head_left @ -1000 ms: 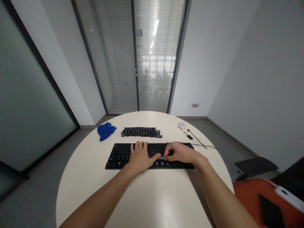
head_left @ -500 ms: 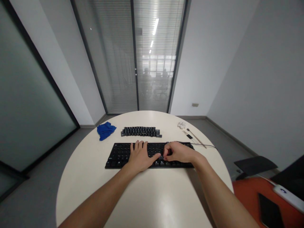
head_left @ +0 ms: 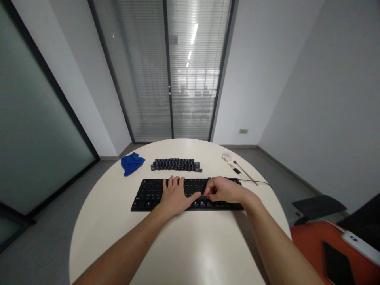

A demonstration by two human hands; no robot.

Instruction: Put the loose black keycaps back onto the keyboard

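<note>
A black keyboard (head_left: 148, 194) lies across the table in front of me, many of its key positions bare of caps. My left hand (head_left: 174, 196) rests flat on its middle with the fingers spread and the thumb pointing right. Just right of that thumb, my right hand (head_left: 222, 190) is closed, thumb and fingers pinched together over the keys. What the pinch holds, if anything, is too small to make out. Behind the keyboard, several loose black keycaps (head_left: 176, 164) stand in neat rows.
On the round white table (head_left: 190, 245) lie a blue cloth (head_left: 132, 163) at left, and a crumpled clear wrapper (head_left: 227, 156), a thin brush (head_left: 246, 173) and a small black piece (head_left: 236, 171) at right. An orange chair (head_left: 311, 245) holding a dark phone (head_left: 338, 263) stands at right.
My right hand's pinched fingertips have shifted very slightly over the keys. My left hand and everything on the table stay as they were.
</note>
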